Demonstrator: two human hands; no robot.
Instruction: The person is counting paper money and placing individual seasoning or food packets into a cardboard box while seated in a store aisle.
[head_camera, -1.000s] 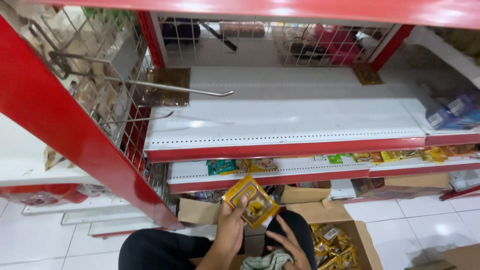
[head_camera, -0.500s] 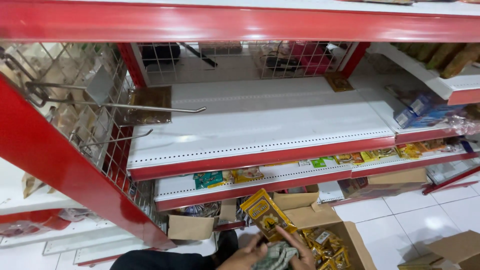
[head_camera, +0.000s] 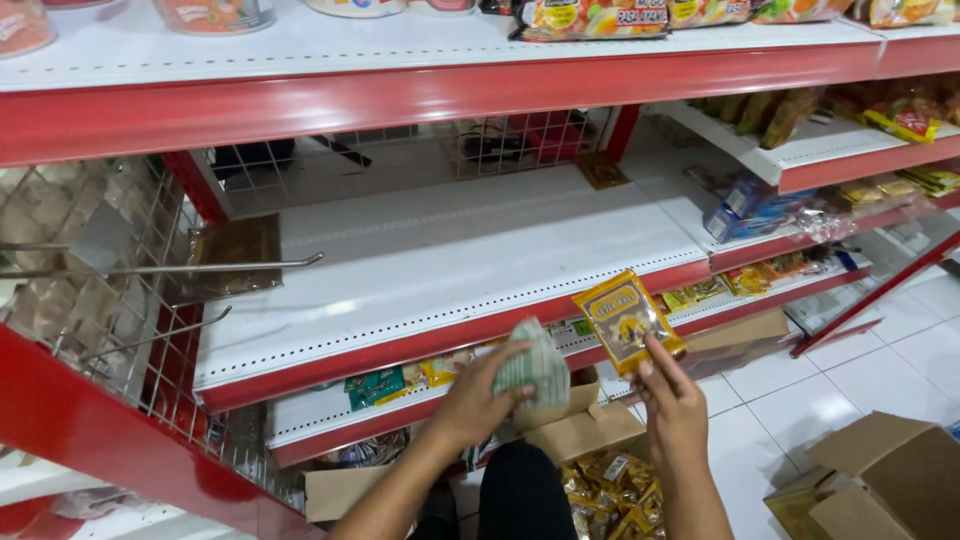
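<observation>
Head view: you are now raising the yellow snack packet, pinched in your right hand, toward the white shelf, left hand clutching a checked cloth brought up from your lap.

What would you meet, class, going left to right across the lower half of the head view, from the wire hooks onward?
Wire hooks → left hand holding a crumpled cloth → yellow packet in the right hand → cardboard box on the floor.

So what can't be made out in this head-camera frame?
- Cloth: the left hand covers part of it, and it is blurred.
- Yellow packet: its print is too small; the right hand hides its lower corner.
- Open box of packets: cut off by the bottom edge and hidden behind the forearms.
- Top-shelf jars: cropped by the top edge.
</observation>
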